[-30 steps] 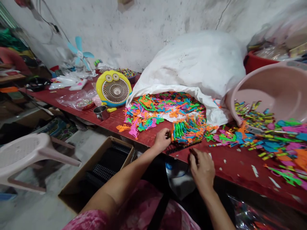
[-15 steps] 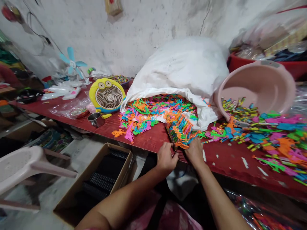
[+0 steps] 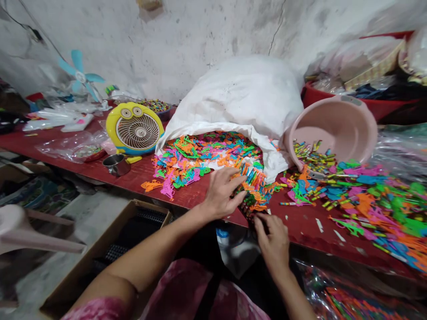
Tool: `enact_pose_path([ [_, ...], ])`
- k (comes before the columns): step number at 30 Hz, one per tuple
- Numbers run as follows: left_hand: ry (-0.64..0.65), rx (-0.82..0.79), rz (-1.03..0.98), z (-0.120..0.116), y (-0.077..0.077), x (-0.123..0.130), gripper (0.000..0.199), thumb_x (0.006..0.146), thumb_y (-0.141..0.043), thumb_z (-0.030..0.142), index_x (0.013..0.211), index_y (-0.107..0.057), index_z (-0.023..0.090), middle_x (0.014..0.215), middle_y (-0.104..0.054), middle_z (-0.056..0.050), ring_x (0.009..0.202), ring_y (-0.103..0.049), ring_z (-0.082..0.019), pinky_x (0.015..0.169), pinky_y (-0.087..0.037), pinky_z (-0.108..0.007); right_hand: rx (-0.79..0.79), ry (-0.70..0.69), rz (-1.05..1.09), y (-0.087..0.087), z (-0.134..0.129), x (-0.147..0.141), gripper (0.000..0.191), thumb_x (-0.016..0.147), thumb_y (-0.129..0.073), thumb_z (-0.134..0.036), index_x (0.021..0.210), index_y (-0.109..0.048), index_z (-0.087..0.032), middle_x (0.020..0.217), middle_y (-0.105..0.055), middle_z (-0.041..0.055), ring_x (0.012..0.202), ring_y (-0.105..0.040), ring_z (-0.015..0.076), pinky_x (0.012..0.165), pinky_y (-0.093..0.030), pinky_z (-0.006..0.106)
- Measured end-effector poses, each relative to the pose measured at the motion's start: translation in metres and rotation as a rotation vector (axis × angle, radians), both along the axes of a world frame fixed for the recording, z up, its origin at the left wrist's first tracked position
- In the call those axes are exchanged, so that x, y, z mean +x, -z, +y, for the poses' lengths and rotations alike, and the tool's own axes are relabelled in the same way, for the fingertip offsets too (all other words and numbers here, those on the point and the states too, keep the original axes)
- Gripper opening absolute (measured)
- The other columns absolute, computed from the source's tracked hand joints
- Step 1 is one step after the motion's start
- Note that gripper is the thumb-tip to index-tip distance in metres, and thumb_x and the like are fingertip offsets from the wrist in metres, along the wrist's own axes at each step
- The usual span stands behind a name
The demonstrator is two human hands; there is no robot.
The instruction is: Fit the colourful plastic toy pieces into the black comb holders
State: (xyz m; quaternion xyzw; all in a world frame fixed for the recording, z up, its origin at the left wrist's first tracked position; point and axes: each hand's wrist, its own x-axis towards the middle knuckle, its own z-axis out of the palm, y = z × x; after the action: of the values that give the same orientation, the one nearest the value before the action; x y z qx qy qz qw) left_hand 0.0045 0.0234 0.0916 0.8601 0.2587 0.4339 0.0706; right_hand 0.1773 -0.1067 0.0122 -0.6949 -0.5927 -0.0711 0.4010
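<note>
**A:** What's along the left side?

**B:** A plastic chair [image 3: 30,233] at the far left edge, then a cardboard box [image 3: 83,271] on the floor at lower left, holding black combs [image 3: 115,253]. Up on the red table [image 3: 187,198] are a steel cup [image 3: 116,165] and a yellow fan [image 3: 135,129].

**A:** And moving right, the hands?

**B:** The left hand [image 3: 222,193] comes first, just right of the cup and fan, with its fingers [image 3: 233,178] stretched out and apart. Their tips touch the upper left of a bundle of colored plastic pieces [image 3: 255,191].

**A:** Where's the bundle exactly?

**B:** At the table's front edge, between the two hands, just below the mouth of a white sack [image 3: 230,98]. A black strip [image 3: 250,212] shows under its lower end.

**A:** Is the right hand holding it?

**B:** The right hand [image 3: 271,242] sits lower, with its fingers [image 3: 262,222] curled against that strip. I can't tell whether they've closed on it.

**A:** What's farther right?

**B:** A pink basin [image 3: 333,126] lies tipped on its side, with loose plastic pieces [image 3: 360,191] spread across the table from its rim to the right edge. A red tub [image 3: 393,106] sits behind it.
</note>
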Motion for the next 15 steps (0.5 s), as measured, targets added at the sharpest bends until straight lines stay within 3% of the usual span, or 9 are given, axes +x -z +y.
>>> enact_pose_path([
  [3, 0.194, 0.085, 0.243, 0.023, -0.014, 0.013, 0.038, 0.098, -0.047, 0.047, 0.125, -0.063, 0.025, 0.129, -0.061, -0.009, 0.122, -0.051, -0.025, 0.105, -0.032, -0.044, -0.031, 0.081, -0.046, 0.003, 0.009, -0.026, 0.03, 0.096, -0.049, -0.044, 0.099, -0.065, -0.019, 0.094, -0.067, 0.0093, 0.093, -0.058, 0.0253, 0.077, -0.036, 0.035],
  [5, 0.209, 0.087, 0.345, 0.028, -0.017, 0.021, 0.04, 0.101, -0.041, 0.048, 0.123, -0.065, 0.025, 0.115, -0.066, -0.008, 0.111, -0.056, -0.023, 0.098, -0.035, -0.042, -0.046, 0.119, -0.029, 0.006, 0.02, -0.025, 0.031, 0.097, -0.047, -0.043, 0.095, -0.065, -0.018, 0.092, -0.066, 0.0097, 0.091, -0.058, 0.026, 0.076, -0.035, 0.035],
  [11, -0.12, 0.045, 0.476, 0.005, -0.029, 0.029, 0.054, 0.099, -0.033, 0.058, 0.1, -0.071, 0.019, 0.099, -0.068, -0.012, 0.102, -0.057, -0.028, 0.088, -0.038, -0.043, -0.089, -0.087, 0.191, 0.0, 0.045, 0.021, 0.029, 0.089, -0.054, -0.045, 0.089, -0.068, -0.019, 0.091, -0.066, 0.0084, 0.087, -0.058, 0.0235, 0.078, -0.041, 0.034],
  [13, -0.169, 0.029, 0.499, 0.002, -0.037, 0.03, 0.06, 0.097, -0.033, 0.063, 0.1, -0.071, 0.016, 0.097, -0.068, -0.014, 0.101, -0.058, -0.03, 0.089, -0.039, -0.045, -0.14, -0.102, 0.193, -0.006, 0.052, 0.03, 0.03, 0.086, -0.055, -0.045, 0.089, -0.071, -0.019, 0.088, -0.065, 0.0085, 0.085, -0.058, 0.024, 0.077, -0.042, 0.035],
  [15, -0.136, 0.055, 0.49, 0.007, -0.042, 0.031, 0.06, 0.095, -0.036, 0.066, 0.112, -0.067, 0.017, 0.11, -0.067, -0.015, 0.109, -0.057, -0.031, 0.093, -0.039, -0.046, -0.197, -0.093, 0.183, -0.01, 0.058, 0.031, 0.029, 0.083, -0.055, -0.041, 0.09, -0.073, -0.019, 0.083, -0.064, 0.0075, 0.08, -0.057, 0.0229, 0.073, -0.041, 0.033],
])
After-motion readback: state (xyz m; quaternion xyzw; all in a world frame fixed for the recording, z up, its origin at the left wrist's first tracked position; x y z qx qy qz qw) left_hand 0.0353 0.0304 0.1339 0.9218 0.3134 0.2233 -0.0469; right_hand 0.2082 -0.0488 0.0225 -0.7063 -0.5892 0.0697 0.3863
